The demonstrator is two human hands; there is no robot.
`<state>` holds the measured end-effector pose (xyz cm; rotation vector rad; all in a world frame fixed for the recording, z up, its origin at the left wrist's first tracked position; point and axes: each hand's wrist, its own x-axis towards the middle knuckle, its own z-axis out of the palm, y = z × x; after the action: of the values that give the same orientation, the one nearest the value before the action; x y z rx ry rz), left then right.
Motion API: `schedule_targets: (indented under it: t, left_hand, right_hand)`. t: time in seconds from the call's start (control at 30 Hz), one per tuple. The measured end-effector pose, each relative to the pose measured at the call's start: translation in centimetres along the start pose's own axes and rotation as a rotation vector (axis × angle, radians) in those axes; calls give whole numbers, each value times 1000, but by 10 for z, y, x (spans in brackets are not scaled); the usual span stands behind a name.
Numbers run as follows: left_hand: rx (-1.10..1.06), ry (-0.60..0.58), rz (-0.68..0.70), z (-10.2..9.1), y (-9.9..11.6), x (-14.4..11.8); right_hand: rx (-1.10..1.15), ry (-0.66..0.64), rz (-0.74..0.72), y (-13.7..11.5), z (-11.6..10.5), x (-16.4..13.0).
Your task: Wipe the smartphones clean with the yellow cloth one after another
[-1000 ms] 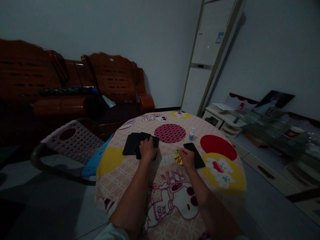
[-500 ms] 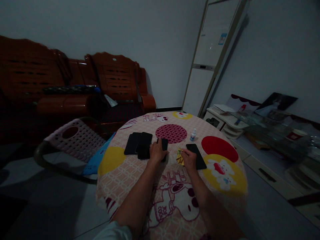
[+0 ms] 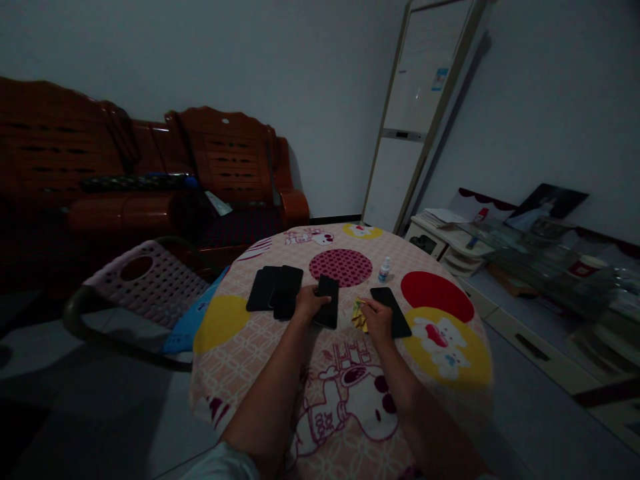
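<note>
My left hand (image 3: 306, 305) grips a black phone (image 3: 327, 301) by its left edge, near the middle of the round table (image 3: 235, 347). Two more black phones (image 3: 276, 299) lie overlapping just left of that hand. My right hand (image 3: 376, 319) pinches a small yellow cloth (image 3: 357, 316) against the tabletop. Another black phone (image 3: 391, 311) lies right beside my right hand. A small white bottle (image 3: 383, 269) with a blue label stands upright behind it.
A patterned cloth with cartoon prints and coloured circles covers the table. A pale woven plastic chair (image 3: 145, 280) stands at the table's left. A dark wooden sofa (image 3: 150, 193) lines the far wall. A tall white unit (image 3: 415, 120) and low shelves (image 3: 450, 240) stand at right.
My left hand drew one black phone out of the stack at left and brought it right, toward the table's middle. My right hand kept hold of the yellow cloth.
</note>
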<state>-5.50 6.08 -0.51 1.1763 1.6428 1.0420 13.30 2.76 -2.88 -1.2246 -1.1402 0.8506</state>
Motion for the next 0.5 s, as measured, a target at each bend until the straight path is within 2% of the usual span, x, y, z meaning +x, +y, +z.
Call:
schedule_targets:
  t: [0.1, 0.27, 0.37, 0.5]
  left_hand:
    - [-353, -138, -120, 3, -1, -1]
    - [-764, -279, -278, 12, 3, -7]
    - [-899, -320, -328, 17, 6, -9]
    - [-959, -380, -298, 21, 7, -13]
  right_hand:
    - [-10, 0, -7, 1, -2, 0]
    - [-16, 16, -28, -1, -4, -1]
    - [-21, 8, -15, -3, -4, -2]
    - [-10, 0, -20, -1, -4, -2]
